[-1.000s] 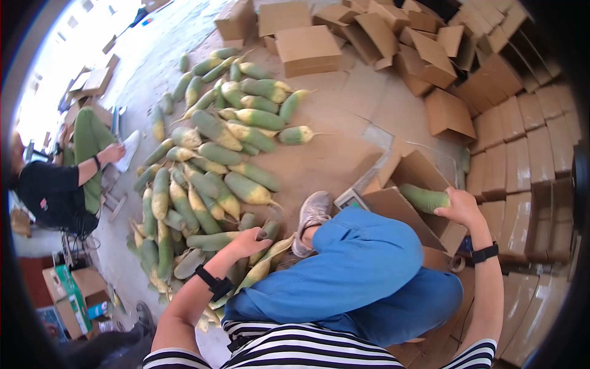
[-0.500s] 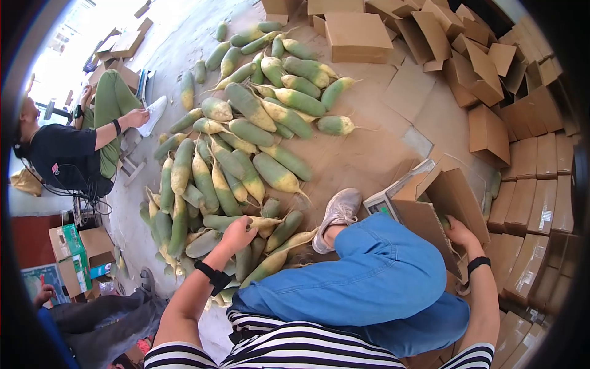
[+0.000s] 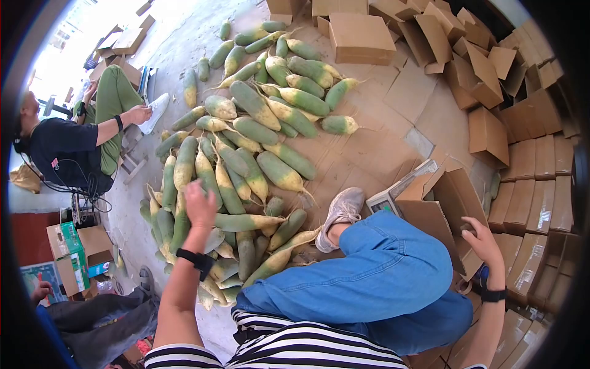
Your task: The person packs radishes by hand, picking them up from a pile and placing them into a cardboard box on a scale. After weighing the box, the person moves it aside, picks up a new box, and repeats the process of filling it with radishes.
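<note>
The left hand [image 3: 200, 207] has risen from the nearest radishes and hovers, fingers open and empty, over the radish pile [image 3: 246, 154] spread ahead. The right hand [image 3: 482, 241], now out of the open carton [image 3: 455, 197], is loose and empty. Gripping one radish around its thick middle looks best.

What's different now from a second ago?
The right hand lowered the radish it held into the open box, let go and came out empty. The left hand lifted off the radishes by the knee and reached farther over the pile. The pile and seated person stayed put.
</note>
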`<state>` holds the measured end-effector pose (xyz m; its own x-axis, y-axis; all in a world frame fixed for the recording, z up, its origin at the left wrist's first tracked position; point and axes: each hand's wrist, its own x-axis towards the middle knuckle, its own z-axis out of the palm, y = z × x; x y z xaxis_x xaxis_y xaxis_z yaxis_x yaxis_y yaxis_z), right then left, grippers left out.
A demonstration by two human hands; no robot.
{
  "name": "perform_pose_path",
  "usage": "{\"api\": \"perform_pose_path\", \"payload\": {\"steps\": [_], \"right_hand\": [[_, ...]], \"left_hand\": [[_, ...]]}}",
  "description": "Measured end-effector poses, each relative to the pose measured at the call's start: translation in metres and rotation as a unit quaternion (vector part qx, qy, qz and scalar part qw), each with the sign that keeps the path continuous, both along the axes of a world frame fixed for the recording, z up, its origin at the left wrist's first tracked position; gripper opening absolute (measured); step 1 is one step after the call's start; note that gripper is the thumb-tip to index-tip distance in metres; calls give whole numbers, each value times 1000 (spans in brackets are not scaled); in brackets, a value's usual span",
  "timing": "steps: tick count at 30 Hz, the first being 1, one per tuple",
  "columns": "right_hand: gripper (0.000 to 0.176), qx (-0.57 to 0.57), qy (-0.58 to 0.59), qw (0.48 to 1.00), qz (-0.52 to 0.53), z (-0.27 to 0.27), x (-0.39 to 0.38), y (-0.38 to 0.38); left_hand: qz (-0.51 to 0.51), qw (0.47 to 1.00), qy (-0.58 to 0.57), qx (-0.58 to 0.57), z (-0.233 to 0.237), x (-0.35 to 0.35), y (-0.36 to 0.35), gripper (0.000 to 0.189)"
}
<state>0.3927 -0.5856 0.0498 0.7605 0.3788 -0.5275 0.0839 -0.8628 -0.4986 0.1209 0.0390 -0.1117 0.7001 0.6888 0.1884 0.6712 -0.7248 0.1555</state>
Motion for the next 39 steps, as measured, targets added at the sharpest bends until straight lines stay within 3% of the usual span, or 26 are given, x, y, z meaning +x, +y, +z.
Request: {"api": "perform_pose_path", "payload": {"steps": [3,4,6,7,9,10,11,13,20,22,25,29,31,32,34,35,37,39], "right_hand": [[40,14,2,1000,-25,30,-24,0],[40,12,0,999,-34,38,-32,1],[40,11,-4,998,-54,47,-47,-3],[40,12,-7,997,-71,51,-54,-5],[40,14,-7,997,-77,54,-67,-14],[40,8,-4,995,-96,54,-72,-20],[40,2,-2,993,-114,54,-76,-25],[40,5,1,992,-124,52,-84,-35],[40,21,20,989,-144,51,-97,-38],[39,16,22,989,-145,53,-98,-34],[39,16,36,987,-153,56,-99,-23],[37,15,40,988,-151,53,-98,-21],[38,12,34,989,-145,51,-97,-24],[38,8,26,990,-139,50,-96,-24],[37,16,24,990,-140,49,-93,-19],[37,21,23,989,-142,49,-92,-17],[37,20,20,990,-135,48,-87,-11],[37,18,14,992,-127,48,-80,-1]], "left_hand": [[43,986,-31,160,-2,-5,61,47],[41,986,-32,158,-2,-6,74,47],[144,988,38,44,-5,-8,98,46],[142,988,39,42,-10,-9,116,46],[191,969,12,-154,-39,-16,161,54],[203,972,22,-121,-64,-26,189,62],[204,971,23,-121,-56,-22,185,62],[296,905,-16,-306,-30,-11,171,62],[293,884,4,-365,-38,-6,169,62],[283,847,-19,-449,-36,-2,167,56],[272,841,-25,-467,-47,-1,174,61],[254,846,-16,-468,-25,10,158,55],[282,800,-52,-528,-14,7,149,43],[282,801,-54,-526,-16,1,147,43],[299,677,-185,-647,-26,-17,143,42],[299,677,-186,-647,-22,-25,136,42],[282,562,-257,-734,-5,-37,108,41],[281,540,-308,-731,20,-32,61,42]]}}
